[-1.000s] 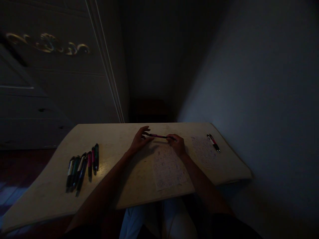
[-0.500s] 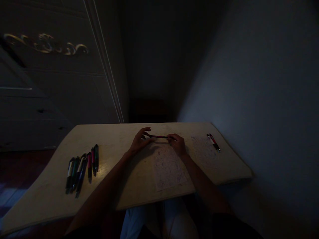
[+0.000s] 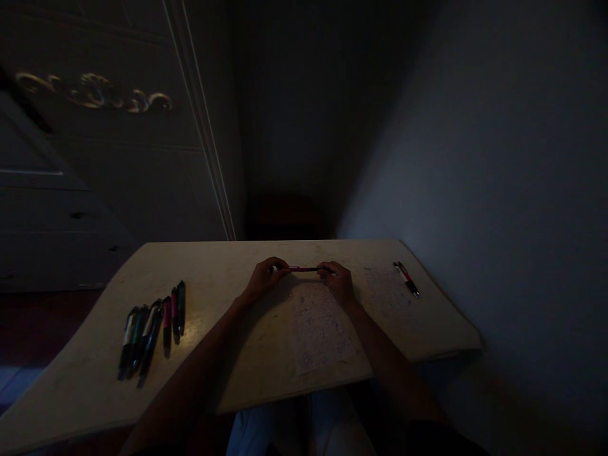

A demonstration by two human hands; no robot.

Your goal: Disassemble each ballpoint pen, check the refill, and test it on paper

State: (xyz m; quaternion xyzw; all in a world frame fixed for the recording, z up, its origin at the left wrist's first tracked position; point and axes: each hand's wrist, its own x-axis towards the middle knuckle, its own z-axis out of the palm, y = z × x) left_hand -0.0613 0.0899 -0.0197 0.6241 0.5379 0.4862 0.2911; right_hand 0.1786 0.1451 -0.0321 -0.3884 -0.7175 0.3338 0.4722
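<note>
A dark pen with a reddish part (image 3: 304, 269) is held level between both hands, just above the table. My left hand (image 3: 266, 277) pinches one end of it, fingers closed. The other end is gripped by my right hand (image 3: 336, 278), its fingers curled round the tip. Below my right hand lies a sheet of paper with blue marks or writing (image 3: 319, 329). The dim light hides the finer detail of the pen's ends.
Several pens (image 3: 142, 339) lie side by side on the left of the pale table (image 3: 228, 259). Two more pens (image 3: 407, 279) rest at the right, beside another marked sheet (image 3: 384, 291). A wall (image 3: 498, 177) rises on the right, a panelled cabinet (image 3: 133, 177) on the left.
My left fingers, spread at the pen's end before, have closed on it. The pen looks turned about its length, with its reddish part now nearer my left hand. The view has tilted slightly.
</note>
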